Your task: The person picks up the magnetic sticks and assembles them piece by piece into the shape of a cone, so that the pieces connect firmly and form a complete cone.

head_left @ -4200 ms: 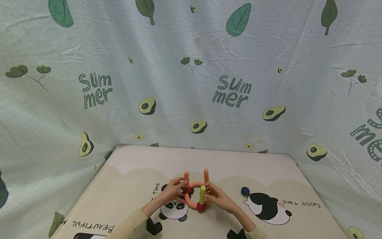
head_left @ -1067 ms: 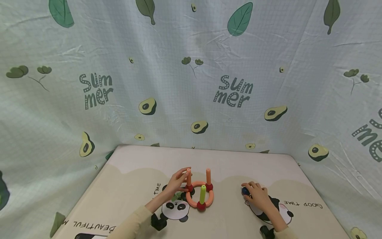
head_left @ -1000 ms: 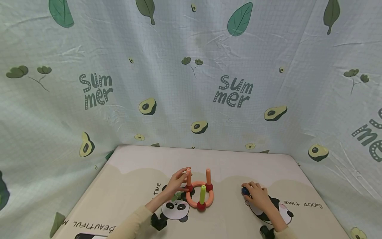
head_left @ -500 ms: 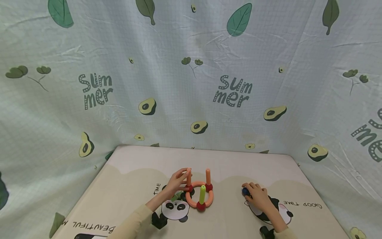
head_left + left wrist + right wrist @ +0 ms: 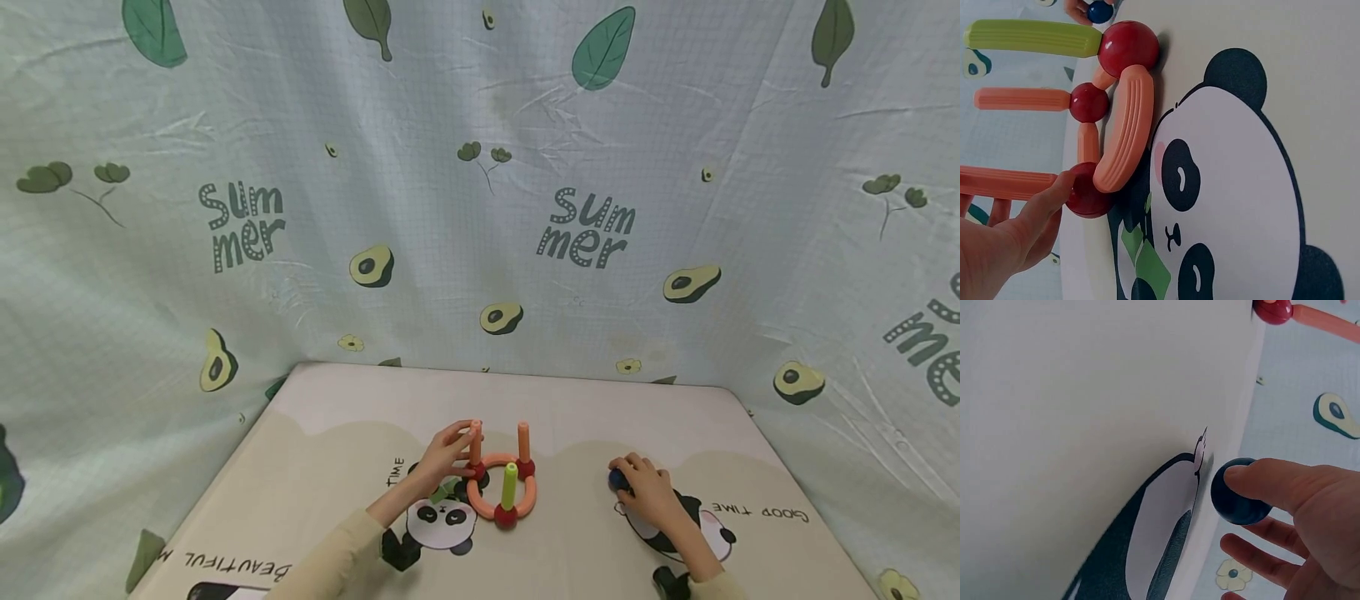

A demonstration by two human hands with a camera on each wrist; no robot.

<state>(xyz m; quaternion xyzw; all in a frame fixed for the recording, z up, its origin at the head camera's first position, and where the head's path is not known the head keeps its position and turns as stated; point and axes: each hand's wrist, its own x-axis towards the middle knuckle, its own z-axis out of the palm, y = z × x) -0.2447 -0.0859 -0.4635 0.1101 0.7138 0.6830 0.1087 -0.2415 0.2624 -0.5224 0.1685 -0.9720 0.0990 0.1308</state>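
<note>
A toy frame of curved orange rods [image 5: 533,498] joined by red balls [image 5: 506,517] lies on the table. A lime-green rod [image 5: 509,487] and two straight orange rods [image 5: 523,443] stand up from the balls. My left hand [image 5: 441,460] holds the frame at its far-left corner, its thumb by the red ball [image 5: 1089,199] and its fingers behind the upright orange rod [image 5: 1007,182]. Off to the right, my right hand [image 5: 651,493] grips a dark blue ball [image 5: 617,480]. In the right wrist view the thumb presses on the ball [image 5: 1238,500] and fingers curl on its other side.
The pale tabletop [image 5: 555,550] is printed with a panda [image 5: 441,527], a black-and-white animal and lettering. Behind it hangs a light patterned curtain [image 5: 450,217]. A black wrist device [image 5: 400,550] shows below the left hand, another [image 5: 670,582] below the right.
About four seconds ago my right hand was at the frame, by the green rod; it has since moved right onto the blue ball. Over the last second both hands have stayed almost still.
</note>
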